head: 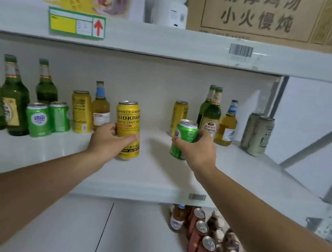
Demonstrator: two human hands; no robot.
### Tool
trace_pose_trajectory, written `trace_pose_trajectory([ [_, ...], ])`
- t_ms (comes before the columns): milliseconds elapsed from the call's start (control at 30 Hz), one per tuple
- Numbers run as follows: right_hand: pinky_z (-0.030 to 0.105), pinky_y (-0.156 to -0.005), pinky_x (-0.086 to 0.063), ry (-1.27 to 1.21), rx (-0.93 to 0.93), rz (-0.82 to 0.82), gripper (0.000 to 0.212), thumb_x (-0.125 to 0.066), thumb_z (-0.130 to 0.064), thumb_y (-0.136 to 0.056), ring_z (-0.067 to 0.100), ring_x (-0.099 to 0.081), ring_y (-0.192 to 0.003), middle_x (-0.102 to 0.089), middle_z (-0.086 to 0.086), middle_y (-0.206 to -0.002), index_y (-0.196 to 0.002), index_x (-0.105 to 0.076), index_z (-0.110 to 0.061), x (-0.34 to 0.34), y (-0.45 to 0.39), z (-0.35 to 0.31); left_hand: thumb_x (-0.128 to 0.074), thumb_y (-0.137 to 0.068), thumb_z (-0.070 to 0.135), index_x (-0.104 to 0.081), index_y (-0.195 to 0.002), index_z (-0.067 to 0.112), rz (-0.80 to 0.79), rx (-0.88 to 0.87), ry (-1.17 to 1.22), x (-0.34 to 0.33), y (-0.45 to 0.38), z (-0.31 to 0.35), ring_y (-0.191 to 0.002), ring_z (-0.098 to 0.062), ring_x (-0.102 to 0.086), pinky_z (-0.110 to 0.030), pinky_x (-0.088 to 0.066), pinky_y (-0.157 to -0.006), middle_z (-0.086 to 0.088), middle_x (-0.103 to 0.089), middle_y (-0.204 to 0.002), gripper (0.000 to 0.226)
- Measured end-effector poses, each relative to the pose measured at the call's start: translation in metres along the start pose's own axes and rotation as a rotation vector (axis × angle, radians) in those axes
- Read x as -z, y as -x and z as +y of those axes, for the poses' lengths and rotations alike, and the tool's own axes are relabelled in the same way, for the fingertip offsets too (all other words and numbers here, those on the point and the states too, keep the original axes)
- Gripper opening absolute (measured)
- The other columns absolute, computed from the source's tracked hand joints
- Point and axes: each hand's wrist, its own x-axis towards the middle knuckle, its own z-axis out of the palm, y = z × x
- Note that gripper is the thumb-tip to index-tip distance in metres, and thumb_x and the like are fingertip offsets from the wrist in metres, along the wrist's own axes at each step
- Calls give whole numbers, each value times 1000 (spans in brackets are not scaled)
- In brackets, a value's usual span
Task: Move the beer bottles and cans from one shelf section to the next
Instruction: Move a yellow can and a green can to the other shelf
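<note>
My left hand (110,140) grips a tall yellow craft beer can (128,121) near the middle of the white shelf (155,174). My right hand (197,150) grips a short green can (184,136), tilted slightly, over the shelf's middle right. On the left stand three green bottles (15,96), two green cans (38,119), a yellow can (80,112) and a pale bottle (100,108). On the right stand a yellow can (179,115), two green bottles (211,114), a pale bottle (227,124) and two grey cans (260,134).
The upper shelf edge (170,41) carries a green price tag (76,24); a cardboard box (272,17) sits above it. On the lower shelf at the right stand red cans (200,233) and several small bottles (228,245). A diagonal metal brace (320,141) crosses the right side.
</note>
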Motion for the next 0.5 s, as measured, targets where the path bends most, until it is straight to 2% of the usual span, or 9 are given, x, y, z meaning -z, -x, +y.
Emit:
trace_pose_trajectory([
  [233,49,-92,-63,3,-18,40,62,-93,-46,-74,12,-69,-96,-66,-15,-103,-121,-58,-28,54,-21,29,-97,-75,38,-76,-112,24,-76,-3,-44,-76,-10,10,-96,-9,-78,-33,-62,-89,10,-81,-105,45],
  [367,48,-92,-62,15,-15,55,64,-93,-44,-75,14,-70,-98,-67,-14,-106,-126,-60,-25,60,-32,40,-97,-76,35,-75,-111,24,-130,-12,-24,-105,-31,8,-96,-9,-78,-31,-62,-86,9,-81,-105,43],
  [500,47,-90,-63,31,-22,85,59,-94,-41,-75,14,-71,-98,-69,-12,-106,-122,-63,-23,59,-43,47,-99,-72,40,-74,-111,25,-194,-18,-6,-130,-59,-1,-97,-11,-79,-34,-65,-84,9,-82,-107,48],
])
